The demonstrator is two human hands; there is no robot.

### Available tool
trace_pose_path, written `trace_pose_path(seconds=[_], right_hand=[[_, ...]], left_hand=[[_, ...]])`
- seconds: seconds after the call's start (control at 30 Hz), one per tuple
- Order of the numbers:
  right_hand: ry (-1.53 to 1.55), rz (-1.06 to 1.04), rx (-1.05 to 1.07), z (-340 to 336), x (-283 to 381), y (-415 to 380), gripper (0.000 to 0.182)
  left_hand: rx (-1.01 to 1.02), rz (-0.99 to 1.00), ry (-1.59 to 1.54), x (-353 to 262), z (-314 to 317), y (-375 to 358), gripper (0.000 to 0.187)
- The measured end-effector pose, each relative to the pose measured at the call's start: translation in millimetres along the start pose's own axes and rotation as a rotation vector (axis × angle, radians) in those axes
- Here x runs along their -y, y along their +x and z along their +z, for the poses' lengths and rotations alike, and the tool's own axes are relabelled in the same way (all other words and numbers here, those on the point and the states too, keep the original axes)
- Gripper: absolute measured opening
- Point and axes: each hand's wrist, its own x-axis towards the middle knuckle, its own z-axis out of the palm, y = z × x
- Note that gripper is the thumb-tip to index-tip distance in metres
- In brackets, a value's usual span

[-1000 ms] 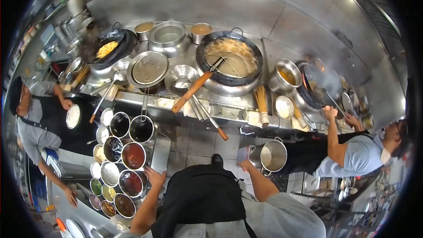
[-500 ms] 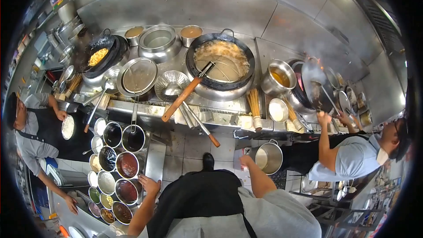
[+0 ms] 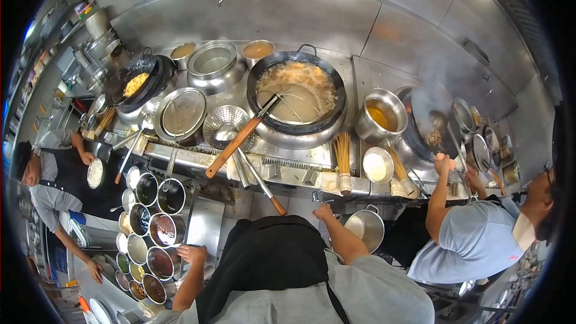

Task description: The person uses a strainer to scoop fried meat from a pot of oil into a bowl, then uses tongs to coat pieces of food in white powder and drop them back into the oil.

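Left hand (image 3: 192, 254) palm down, fingers partly open and loosely spread, beside a red-sauce pot (image 3: 173, 260) at the right side of the pot cluster. Apparently no grip on anything; contact with the rim too unclear to tell. Possible tipping or fingers in sauce from a sideways push, with so many pots packed rim to rim.

Next, to the right, a flat strainer (image 3: 180, 114) on the tabletop (image 3: 198, 162), its handle down over a dark-sauce pot. Possible drips or a dislodged strainer if knocked.

Then a long wooden handle (image 3: 235, 147), slanting out past the tabletop's front edge from a wok (image 3: 288, 126) full of bubbling liquid (image 3: 312, 87). Likely the worst hazard: hot splashes if bumped. Close by, a wooden-tipped rod (image 3: 278, 206) right by the black apron (image 3: 270, 252); possible snagging of cloth.

Right hand (image 3: 323, 210) near the front of the range, fingers curled, mostly closed. Impossible to tell whether anything is in its hold. Burns possible from reaching higher, toward the wok.

Farther right, a tall pot (image 3: 383, 228) just beside the forearm; possible spill from a swinging elbow. At far right, a co-worker's hand (image 3: 444, 164) near a smoking wok (image 3: 410, 135); possible collision in tight quarters.
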Motion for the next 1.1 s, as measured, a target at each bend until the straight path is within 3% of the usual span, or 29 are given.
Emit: trace_pose_path(seconds=[0.13,0.4,0.47,1.03,1.1], right_hand=[[-0.185,-0.127,-0.059,2.9,-1.8,0.0,0.091],[-0.308,-0.033,0.063,-5.5,-6.1,-5.8,0.094],[-0.262,-0.066,-0.097,-26.4,8.4,-40.8,0.097],[-0.388,0.025,0.251,-49.6,12.6,-5.4,0.096],[-0.4,0.023,0.192,-43.7,8.1,-4.7,0.094]], left_hand=[[0.008,-0.108,0.02,-14.6,-8.6,-1.4,0.118],[0.01,-0.072,0.074,-4.0,8.3,12.9,0.126],[0.056,-0.089,0.072,-11.4,-7.9,-1.8,0.128],[0.081,-0.147,0.115,-12.6,-7.1,3.1,0.132],[0.15,-0.144,0.084,-18.1,-17.7,-2.9,0.132]])
